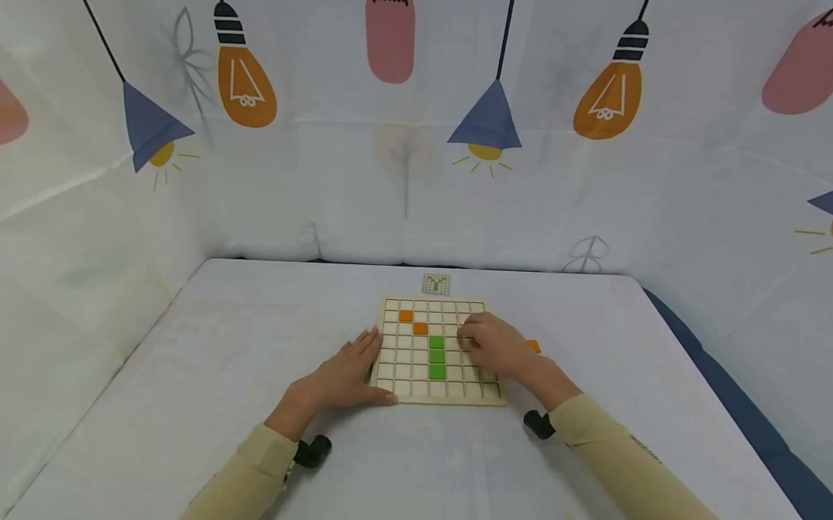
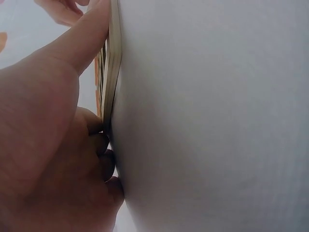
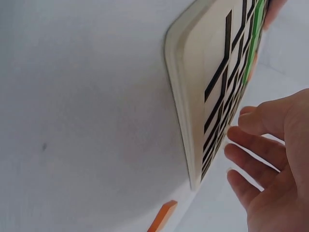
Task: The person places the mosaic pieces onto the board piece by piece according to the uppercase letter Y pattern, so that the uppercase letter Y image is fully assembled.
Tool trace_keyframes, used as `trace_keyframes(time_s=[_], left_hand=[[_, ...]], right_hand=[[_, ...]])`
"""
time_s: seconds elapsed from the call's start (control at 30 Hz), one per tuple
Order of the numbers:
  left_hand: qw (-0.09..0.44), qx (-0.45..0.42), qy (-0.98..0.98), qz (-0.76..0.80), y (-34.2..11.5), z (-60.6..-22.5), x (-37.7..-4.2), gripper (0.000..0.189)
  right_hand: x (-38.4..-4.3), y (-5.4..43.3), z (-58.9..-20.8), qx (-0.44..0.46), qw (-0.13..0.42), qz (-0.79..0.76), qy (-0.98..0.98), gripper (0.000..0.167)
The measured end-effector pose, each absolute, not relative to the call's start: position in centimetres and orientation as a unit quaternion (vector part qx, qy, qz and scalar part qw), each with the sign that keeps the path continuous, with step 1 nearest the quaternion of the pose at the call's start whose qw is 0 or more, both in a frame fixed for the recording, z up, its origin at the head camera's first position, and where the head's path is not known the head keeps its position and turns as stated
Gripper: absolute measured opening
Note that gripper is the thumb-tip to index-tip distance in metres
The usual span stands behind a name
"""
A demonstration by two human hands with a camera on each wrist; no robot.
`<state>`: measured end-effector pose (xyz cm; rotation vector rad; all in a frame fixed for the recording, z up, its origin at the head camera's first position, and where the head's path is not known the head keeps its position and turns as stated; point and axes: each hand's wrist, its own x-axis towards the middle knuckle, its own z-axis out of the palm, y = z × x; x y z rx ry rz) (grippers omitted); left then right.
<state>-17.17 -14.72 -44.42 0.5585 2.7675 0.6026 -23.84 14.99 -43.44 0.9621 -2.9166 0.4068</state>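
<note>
A pale square grid board (image 1: 448, 402) lies on the table. On it sit two orange tiles in a diagonal, an upper one (image 1: 405, 315) and a lower one (image 1: 420, 328), with a column of green tiles (image 1: 437, 356) below. My left hand (image 1: 345, 373) rests flat along the board's left side, thumb at the near left corner. Over the board's right half is my right hand (image 1: 499, 349), palm down, its bent fingertips close over the upper right cells. In the right wrist view its thumb (image 3: 263, 119) meets the forefinger; I cannot tell whether a tile is between them.
A loose orange tile (image 1: 534, 346) lies on the table beyond the right hand, off the board's right side. Behind the board is a small card (image 1: 436, 284) printed with a grid pattern. White cloth walls (image 1: 308, 178) with lamp drawings enclose the white table (image 1: 247, 307).
</note>
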Motion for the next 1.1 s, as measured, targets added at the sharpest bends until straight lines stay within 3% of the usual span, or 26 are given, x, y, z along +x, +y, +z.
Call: trace_keyframes(time_s=[0.57,1.1], left_hand=[[0.131,0.193,0.952,0.197,-14.7,-44.4,-17.2,0.112],[0.134,0.182,0.955,0.189,-14.9,-45.0,-17.6,0.115]], right_hand=[[-24.3,18.9,-43.0,0.295,0.041,0.09,-0.95,0.025],[-24.0,21.1,-42.9,0.257,0.025,0.084,-0.963,0.019]])
